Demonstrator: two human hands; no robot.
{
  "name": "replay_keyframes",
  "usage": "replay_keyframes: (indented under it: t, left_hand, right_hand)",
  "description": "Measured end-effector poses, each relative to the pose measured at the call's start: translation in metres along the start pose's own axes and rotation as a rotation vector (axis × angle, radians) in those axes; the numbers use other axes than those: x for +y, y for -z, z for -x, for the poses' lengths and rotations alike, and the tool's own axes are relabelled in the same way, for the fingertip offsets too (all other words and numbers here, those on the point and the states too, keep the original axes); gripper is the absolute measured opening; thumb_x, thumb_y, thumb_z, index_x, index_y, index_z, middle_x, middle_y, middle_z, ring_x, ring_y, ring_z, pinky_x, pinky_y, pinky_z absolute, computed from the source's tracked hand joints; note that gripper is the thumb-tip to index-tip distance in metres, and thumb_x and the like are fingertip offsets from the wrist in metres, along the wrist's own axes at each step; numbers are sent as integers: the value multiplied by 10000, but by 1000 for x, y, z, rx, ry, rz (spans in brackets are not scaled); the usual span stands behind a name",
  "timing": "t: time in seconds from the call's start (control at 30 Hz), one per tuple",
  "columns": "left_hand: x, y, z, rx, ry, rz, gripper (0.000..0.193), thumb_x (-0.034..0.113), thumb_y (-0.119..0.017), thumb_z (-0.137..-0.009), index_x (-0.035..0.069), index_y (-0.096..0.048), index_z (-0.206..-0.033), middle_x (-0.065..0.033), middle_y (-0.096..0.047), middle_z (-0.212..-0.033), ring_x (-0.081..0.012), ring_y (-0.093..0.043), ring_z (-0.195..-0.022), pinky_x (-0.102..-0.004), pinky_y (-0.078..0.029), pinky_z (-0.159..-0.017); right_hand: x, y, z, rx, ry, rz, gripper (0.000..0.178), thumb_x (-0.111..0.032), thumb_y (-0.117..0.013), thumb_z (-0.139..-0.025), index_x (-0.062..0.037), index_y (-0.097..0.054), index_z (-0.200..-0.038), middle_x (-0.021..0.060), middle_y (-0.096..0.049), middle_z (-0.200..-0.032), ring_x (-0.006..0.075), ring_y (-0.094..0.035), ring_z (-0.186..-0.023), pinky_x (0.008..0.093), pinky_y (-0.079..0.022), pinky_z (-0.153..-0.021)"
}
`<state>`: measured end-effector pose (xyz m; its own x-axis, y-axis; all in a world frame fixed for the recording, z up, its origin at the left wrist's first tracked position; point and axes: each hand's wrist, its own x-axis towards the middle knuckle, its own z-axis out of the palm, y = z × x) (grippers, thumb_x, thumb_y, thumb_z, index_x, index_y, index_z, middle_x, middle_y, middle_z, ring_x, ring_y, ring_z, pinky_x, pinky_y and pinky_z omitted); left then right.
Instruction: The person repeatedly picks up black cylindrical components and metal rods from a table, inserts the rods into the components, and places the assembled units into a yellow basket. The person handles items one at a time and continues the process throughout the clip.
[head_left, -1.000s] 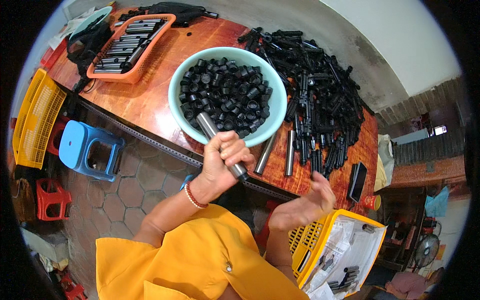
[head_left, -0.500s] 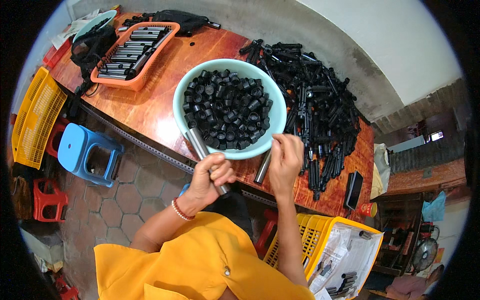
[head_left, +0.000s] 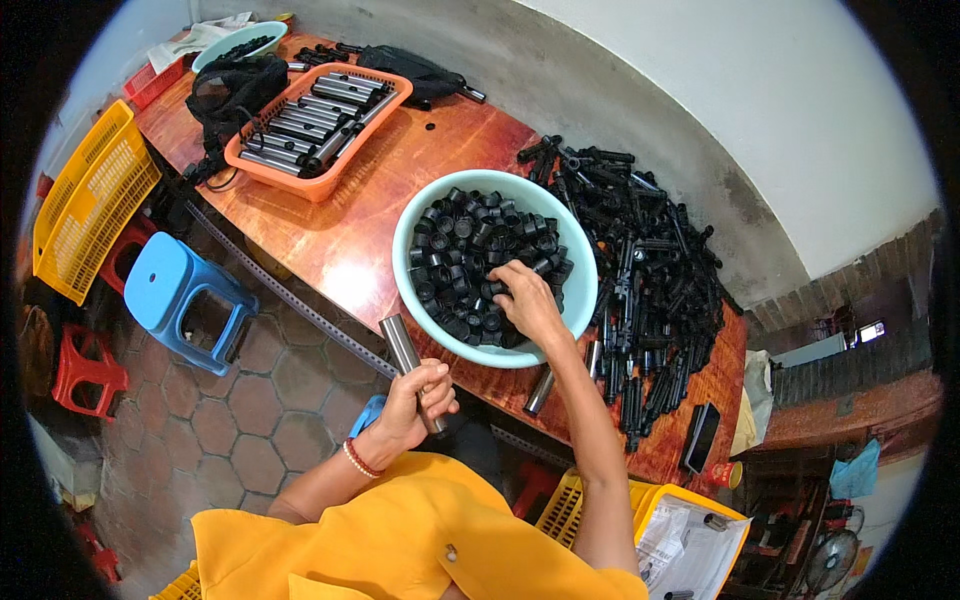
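My left hand is wrapped round a shiny metal tube, which tilts up and left in front of the table edge. Over a pale green bowl, my right hand reaches down with bent fingers. Its thumb and forefinger close on one of the small black caps that fill the bowl; the fingertips partly hide it. Another metal tube lies on the table beside the bowl, near my right forearm.
A heap of black rod-like parts lies right of the bowl. An orange basket of metal tubes stands far left on the wooden table. A phone lies near the right end. Yellow crates, plus blue and red stools, stand around.
My right hand has moved from the bowl's near right rim into the bowl, down to the caps. The left hand still holds the tube, its upper end now apart from the bowl. The view has shifted.
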<state>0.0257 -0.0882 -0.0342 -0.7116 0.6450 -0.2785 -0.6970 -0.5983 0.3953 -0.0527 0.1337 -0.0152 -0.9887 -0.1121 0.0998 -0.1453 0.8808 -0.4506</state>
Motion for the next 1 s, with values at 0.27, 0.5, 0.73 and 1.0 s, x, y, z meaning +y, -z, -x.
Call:
replay_keyframes:
  t: [0.27,0.5,0.73,1.0]
  left_hand:
    - [6,-9,-3,-10,-25,-255,330,151,-552,-878,140,-386,-594,34,-357,-460,-92,-364,-389,-278,-436,-540]
    - [1,-12,-10,-54,42,-764,267,179,-663,-811,73,-465,-666,13,-428,-479,-87,-432,-383,-231,-388,-413]
    - [0,-15,-13,-135,112,-1024,266,205,-671,-781,40,-500,-662,-11,-500,-531,-99,-499,-435,-238,-397,-419]
    - [8,-29,-12,-172,216,-1170,269,200,-665,-766,22,-498,-657,-13,-505,-534,-104,-513,-458,-249,-415,-451]
  right_hand:
    - [-9,17,12,172,-178,-316,267,-33,-688,-732,2,-550,-959,138,-586,-908,245,-609,-728,334,-493,-691]
    - [-42,63,49,-76,-115,-1016,308,-19,-714,-738,-39,-625,-1032,-19,-617,-929,48,-557,-781,205,-470,-701]
    - [-53,77,61,-179,169,-673,266,-104,-775,-701,-30,-675,-935,32,-639,-887,90,-583,-695,216,-446,-527]
    - [-54,80,70,-186,202,-642,260,-79,-767,-684,-21,-678,-921,33,-626,-833,102,-572,-665,225,-448,-522]
